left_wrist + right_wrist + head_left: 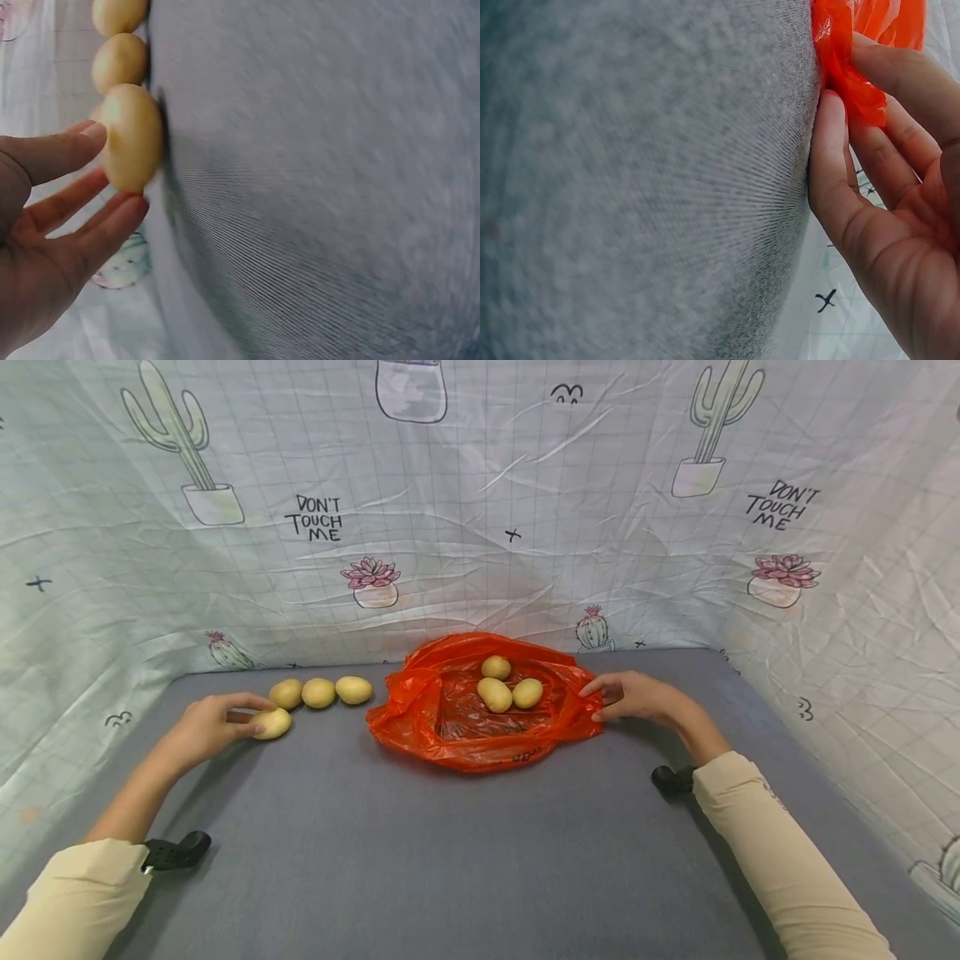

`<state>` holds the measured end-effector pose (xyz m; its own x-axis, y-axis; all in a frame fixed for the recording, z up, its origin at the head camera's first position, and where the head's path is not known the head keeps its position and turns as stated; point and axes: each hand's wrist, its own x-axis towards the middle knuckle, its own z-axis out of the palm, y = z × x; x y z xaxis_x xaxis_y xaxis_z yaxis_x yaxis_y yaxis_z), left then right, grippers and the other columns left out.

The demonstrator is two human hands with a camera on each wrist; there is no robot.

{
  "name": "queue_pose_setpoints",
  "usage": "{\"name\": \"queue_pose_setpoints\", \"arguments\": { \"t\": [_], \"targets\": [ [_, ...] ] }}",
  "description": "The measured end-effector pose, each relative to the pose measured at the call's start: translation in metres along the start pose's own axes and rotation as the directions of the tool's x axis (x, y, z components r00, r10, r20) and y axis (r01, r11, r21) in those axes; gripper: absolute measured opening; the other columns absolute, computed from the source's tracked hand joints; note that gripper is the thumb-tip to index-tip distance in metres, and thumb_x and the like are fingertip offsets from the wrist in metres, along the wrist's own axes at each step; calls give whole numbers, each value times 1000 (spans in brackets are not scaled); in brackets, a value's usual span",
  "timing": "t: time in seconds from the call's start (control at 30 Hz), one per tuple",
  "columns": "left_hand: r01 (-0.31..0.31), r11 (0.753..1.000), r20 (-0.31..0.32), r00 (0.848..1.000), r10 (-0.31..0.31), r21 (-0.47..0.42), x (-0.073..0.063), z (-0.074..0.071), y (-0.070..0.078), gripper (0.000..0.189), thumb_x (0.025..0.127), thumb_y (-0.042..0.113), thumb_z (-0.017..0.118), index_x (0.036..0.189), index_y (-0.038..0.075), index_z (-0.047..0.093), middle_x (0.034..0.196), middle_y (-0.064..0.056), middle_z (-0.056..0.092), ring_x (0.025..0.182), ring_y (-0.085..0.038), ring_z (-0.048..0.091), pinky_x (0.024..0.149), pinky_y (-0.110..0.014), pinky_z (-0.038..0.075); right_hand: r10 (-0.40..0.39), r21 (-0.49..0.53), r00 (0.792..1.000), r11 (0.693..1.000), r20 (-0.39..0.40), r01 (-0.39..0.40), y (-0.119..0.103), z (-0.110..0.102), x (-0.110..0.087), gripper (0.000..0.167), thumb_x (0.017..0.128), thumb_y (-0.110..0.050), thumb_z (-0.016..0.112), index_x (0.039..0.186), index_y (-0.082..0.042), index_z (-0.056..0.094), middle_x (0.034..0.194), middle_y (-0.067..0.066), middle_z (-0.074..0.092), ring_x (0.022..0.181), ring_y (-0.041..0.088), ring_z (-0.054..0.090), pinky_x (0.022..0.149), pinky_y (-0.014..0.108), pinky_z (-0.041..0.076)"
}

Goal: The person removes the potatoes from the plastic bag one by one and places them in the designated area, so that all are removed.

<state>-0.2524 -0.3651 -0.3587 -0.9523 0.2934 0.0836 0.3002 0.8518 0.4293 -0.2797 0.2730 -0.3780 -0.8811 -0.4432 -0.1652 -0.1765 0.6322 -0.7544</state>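
My left hand (212, 727) pinches a pale yellow potato (272, 724) between thumb and fingers. In the left wrist view the thumb lies on one side of this potato (133, 140), with fingertips at its lower end. Right behind it, a row of three more potatoes (318, 693) lies on the table. At the centre a red plastic bag (468, 756) lies spread with its mouth wide, and three potatoes (495, 695) are inside. My right hand (637, 696) holds the bag's right edge. Its thumb and fingers grip the crumpled red plastic (847, 75) in the right wrist view.
A grey cloth covers the table (465, 860). Behind and at both sides hangs a pale curtain (480, 527) printed with cacti and lettering; the potatoes and bag lie near the table's back edge. Black wrist cameras (178, 850) sit at both sleeves.
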Motion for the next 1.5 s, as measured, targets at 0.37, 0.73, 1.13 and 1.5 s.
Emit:
{"name": "queue_pose_setpoints", "arguments": {
  "t": [0.37, 0.73, 1.13, 1.5],
  "targets": [
    [-96, 995, -191, 977, 100, 29, -4, -3, 61, 23, 99, 12, 66, 120, 3, 71, 124, -23, 66, 110, -48, 62, 88, -62, 50, -2, -15, 1000, 1000, 4, 2, -4, -2, -3, 44, 90, -7, 76, 132, 1, 63, 128, 19, 62, 109, 29, 56, 80, 27, 50],
    [-267, 964, -174, 949, 263, 0, 9, 20, 131, 17, 97, 7, 69, 113, 8, 73, 119, -13, 69, 110, -34, 63, 91, -54, 51, 28, -29, 1000, 999, 5, -28, -5, 3, 1, 45, 91, -12, 77, 133, -2, 62, 136, 21, 60, 120, 33, 58, 87, 29, 51],
    [-409, 912, -42, 912, 407, -45, 31, 39, 193, 18, 97, 6, 67, 113, 11, 74, 118, -6, 70, 108, -28, 65, 88, -45, 54, 23, -55, 1000, 998, 5, -23, -4, -1, -1, 45, 91, -12, 77, 133, -1, 63, 132, 21, 61, 114, 31, 58, 84, 30, 51],
    [-443, 889, 105, 885, 454, -115, 75, 58, 225, 20, 97, 11, 69, 117, 9, 73, 118, -5, 71, 111, -27, 63, 96, -44, 50, 33, -7, 999, 999, 3, -33, -4, 2, -2, 45, 91, -9, 76, 133, 0, 62, 128, 20, 63, 109, 27, 59, 81, 29, 51]
  ]
}}
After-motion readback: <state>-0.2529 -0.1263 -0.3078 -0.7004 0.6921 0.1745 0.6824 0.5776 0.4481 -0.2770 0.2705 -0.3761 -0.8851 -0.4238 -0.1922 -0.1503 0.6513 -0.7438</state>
